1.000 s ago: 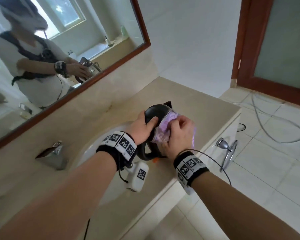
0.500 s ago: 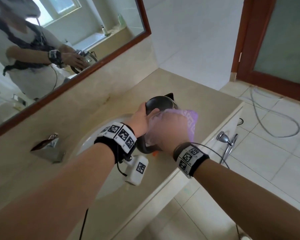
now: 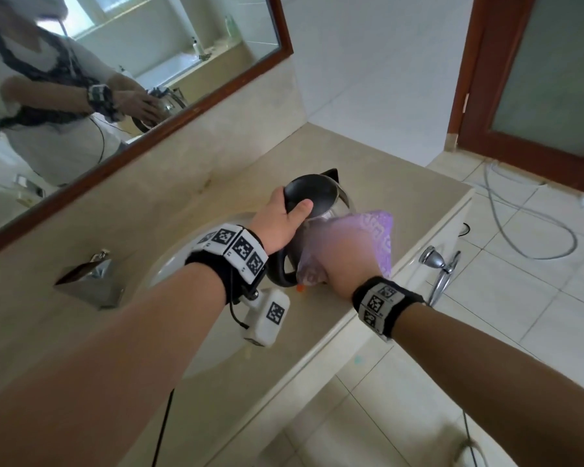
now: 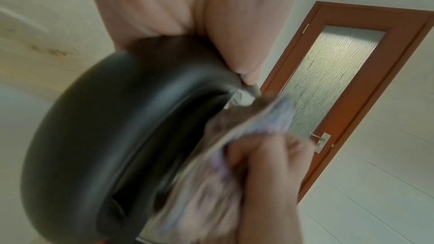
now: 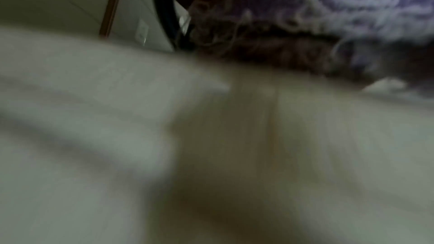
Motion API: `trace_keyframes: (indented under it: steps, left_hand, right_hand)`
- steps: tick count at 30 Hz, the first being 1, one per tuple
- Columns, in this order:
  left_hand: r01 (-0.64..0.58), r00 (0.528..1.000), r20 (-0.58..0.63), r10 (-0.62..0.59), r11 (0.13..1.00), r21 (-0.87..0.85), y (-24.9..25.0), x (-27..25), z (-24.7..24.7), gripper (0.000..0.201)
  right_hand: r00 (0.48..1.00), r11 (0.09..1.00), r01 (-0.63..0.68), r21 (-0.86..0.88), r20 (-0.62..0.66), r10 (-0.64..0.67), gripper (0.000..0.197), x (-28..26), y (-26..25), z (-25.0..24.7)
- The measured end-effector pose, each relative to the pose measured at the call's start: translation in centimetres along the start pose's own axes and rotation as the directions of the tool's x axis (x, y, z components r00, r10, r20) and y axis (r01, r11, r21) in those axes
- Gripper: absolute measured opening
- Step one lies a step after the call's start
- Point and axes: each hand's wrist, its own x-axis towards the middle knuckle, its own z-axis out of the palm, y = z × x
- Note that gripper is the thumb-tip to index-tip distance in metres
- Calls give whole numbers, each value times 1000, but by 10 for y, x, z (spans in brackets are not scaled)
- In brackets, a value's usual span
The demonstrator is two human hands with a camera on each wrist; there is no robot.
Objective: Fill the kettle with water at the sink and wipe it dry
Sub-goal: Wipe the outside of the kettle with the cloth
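**Kettle held over the counter edge, purple cloth against its side**

The electric kettle [image 3: 321, 203] has a shiny steel body, a black lid and a black handle. It sits at the near edge of the beige stone counter [image 3: 378, 170], just right of the white basin [image 3: 169, 264], tilted a little toward the person. Whether its base touches the counter cannot be told.

The left hand [image 3: 280, 224] grips the kettle from above: the thumb lies across the black lid and the fingers curl down over the far side. In the left wrist view the lid's black rim [image 4: 112, 118] fills the middle, with the fingers pressed on it.

The right hand [image 3: 341, 261] is blurred; it clutches a purple patterned cloth [image 3: 378, 237] and holds it against the kettle's right side. The left wrist view shows its fingers [image 4: 270, 155] curled round the bunched cloth. The right wrist view is mostly blur, with only the cloth's pattern [image 5: 352, 6] legible.

A chrome tap [image 3: 91, 281] stands at the left of the basin. A wood-framed mirror [image 3: 280, 25] on the wall reflects the person with the kettle. A chrome towel ring [image 3: 442, 267] hangs on the cabinet front below the counter. A grey hose [image 3: 520, 230] loops across the tiled floor before a brown door with frosted glass [image 3: 553, 72].
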Motion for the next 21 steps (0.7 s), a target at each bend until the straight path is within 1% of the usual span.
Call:
trace_keyframes:
  steps: [2,3,5,6,8,9,10,11,12,13,14,15,16,17,18,19,21]
  left_hand:
    - [2,1000,16,-3,998,69,-1,3,1,43]
    - [-10,1000,30,8,996,90,-2,6,2,44]
    - [-24,999,43,19,993,114,-6,12,2,48]
    - [-16,999,31,13,997,82,-4,8,2,48]
    - [-10,1000,20,9,999,43,-2,3,1,50]
    - [-17,1000,26,16,999,42,-4,1,1,51]
    - [-27,999,31,26,999,30,-4,0,1,51]
    - [-40,999,31,39,999,25,-3,0,1,51]
    - [-50,999,20,50,999,11,-3,1,1,51]
    - [-45,999,12,45,999,-7,-3,2,2,50]
    - [-50,999,5,51,999,-20,-3,2,3,50]
    - [-61,998,-1,61,998,-20,-4,3,3,50]
    - [-74,997,4,74,997,-10,-3,2,3,51]
    - [-80,997,12,79,997,5,-4,2,3,51]
    - [-87,996,16,87,996,12,-4,2,2,51]
    - [-83,996,30,83,996,13,-3,2,1,51]
    - [-85,995,59,85,996,11,-2,2,-4,49]
  right_hand:
    - [997,994,-61,92,-38,65,24,30,-1,-6]
    - [993,984,-99,147,-41,106,31,41,-1,-7]
    - [976,957,-200,210,-36,212,37,43,-2,-8]
    - [965,950,-253,181,-23,261,34,33,-2,-6]
    - [940,945,-326,-11,99,325,27,1,-3,4]
    - [904,929,-360,-85,214,370,29,-12,-4,6]
    - [850,911,-395,-120,328,411,45,-20,-4,8]
    - [801,895,-431,-116,408,439,62,-20,-3,7]
    - [788,884,-456,-99,416,453,68,-14,-1,6]
    - [801,877,-478,-48,386,458,61,-1,0,0]
    - [843,881,-472,38,310,439,46,15,3,-4]
    - [875,876,-460,143,236,421,36,32,7,-7]
    - [893,863,-446,239,185,410,31,48,10,-10]
    - [895,838,-447,314,170,413,29,60,15,-12]
    - [886,811,-463,358,173,430,29,68,17,-14]
    - [857,771,-516,374,201,475,31,65,19,-14]
    - [757,663,-653,365,283,589,35,42,24,-13]
